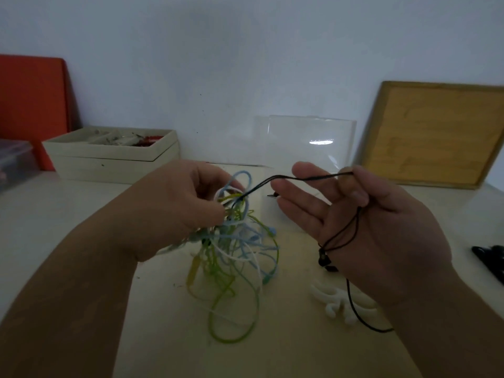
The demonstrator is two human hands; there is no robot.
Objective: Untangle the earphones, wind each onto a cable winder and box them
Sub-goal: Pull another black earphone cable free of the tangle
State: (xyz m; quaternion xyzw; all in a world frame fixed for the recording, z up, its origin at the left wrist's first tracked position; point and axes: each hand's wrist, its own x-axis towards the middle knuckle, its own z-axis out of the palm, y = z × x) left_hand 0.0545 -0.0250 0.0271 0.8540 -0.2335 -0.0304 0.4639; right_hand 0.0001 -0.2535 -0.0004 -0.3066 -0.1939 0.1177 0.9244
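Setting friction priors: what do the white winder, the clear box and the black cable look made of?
White winder: matte white plastic or rubber, moulded with rounded prongs; which, unclear.
Clear box: glossy transparent plastic, wall visible through it, bright glare spot.
Black cable: thin rubbery jacket, probably; it drapes limply from the right hand.
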